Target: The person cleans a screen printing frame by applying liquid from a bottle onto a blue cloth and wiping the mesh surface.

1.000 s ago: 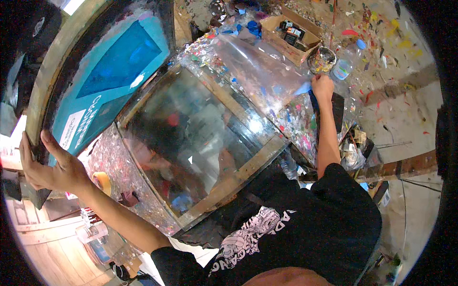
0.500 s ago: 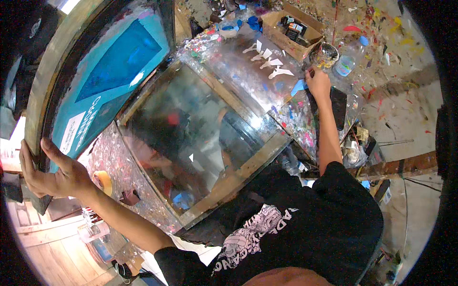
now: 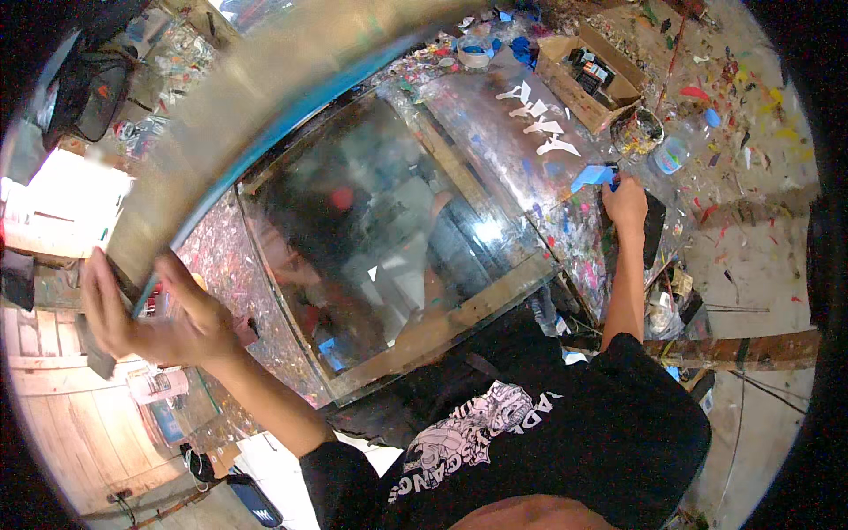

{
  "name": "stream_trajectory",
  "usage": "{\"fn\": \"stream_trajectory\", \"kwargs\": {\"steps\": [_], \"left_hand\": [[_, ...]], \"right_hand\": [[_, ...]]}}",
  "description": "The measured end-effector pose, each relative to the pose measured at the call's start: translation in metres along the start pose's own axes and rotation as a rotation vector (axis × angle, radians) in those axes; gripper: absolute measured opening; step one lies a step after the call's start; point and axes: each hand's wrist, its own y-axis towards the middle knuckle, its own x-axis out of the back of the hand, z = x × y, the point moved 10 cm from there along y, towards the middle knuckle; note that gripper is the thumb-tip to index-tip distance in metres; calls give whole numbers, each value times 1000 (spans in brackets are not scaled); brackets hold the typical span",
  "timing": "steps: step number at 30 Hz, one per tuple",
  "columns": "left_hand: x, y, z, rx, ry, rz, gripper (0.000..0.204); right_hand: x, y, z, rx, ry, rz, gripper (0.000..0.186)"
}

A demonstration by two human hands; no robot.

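Observation:
My left hand [image 3: 159, 314] grips the lower corner of a large wooden-framed printing screen [image 3: 221, 115], fingers on one side and thumb on the other. The screen stands tilted nearly edge-on, with a thin strip of its blue mesh showing. My right hand [image 3: 625, 201] is closed at one end of a small flat blue piece [image 3: 590, 178], whose exact kind I cannot make out. Between my arms lies a wood-edged glass panel [image 3: 353, 221] with reflections on it. White cut-out shapes [image 3: 541, 119] rest on a brown sheet [image 3: 477, 110] beyond the blue piece.
At the far right stand a cardboard box [image 3: 609, 106] with small dark containers, a paint-crusted cup [image 3: 638, 132] and a clear bottle [image 3: 676, 150] with a blue cap. A dark flat object [image 3: 654, 225] lies beside my right wrist. Paint spatters cover the table [image 3: 574, 216].
The screen has swung from showing its blue face to almost edge-on, its frame now higher over the glass. My right hand has come nearer and closed on the blue piece.

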Motion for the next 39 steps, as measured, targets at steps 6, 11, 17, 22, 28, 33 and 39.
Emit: {"fn": "stream_trajectory", "kwargs": {"steps": [6, 11, 17, 22, 28, 33, 39], "left_hand": [[63, -71, -57, 125, -52, 521, 72], [78, -159, -97, 288, -217, 812, 65], [80, -219, -117, 493, -335, 851, 58], [74, -246, -130, 556, -356, 916, 56], [71, -271, -137, 614, -398, 980, 50], [67, -286, -140, 580, -450, 1093, 47], [63, -285, -145, 587, -458, 1141, 45]], "right_hand": [[13, 3, -4, 160, 105, -219, 39], [1, 9, -2, 196, 126, -170, 38], [7, 17, 3, 291, 149, -182, 34], [-7, 47, -7, 296, 177, -26, 37], [-9, 65, -31, 54, 179, 13, 40], [33, 48, 5, 135, 219, -260, 31], [-32, 66, 23, 223, 480, 46, 27]]}}
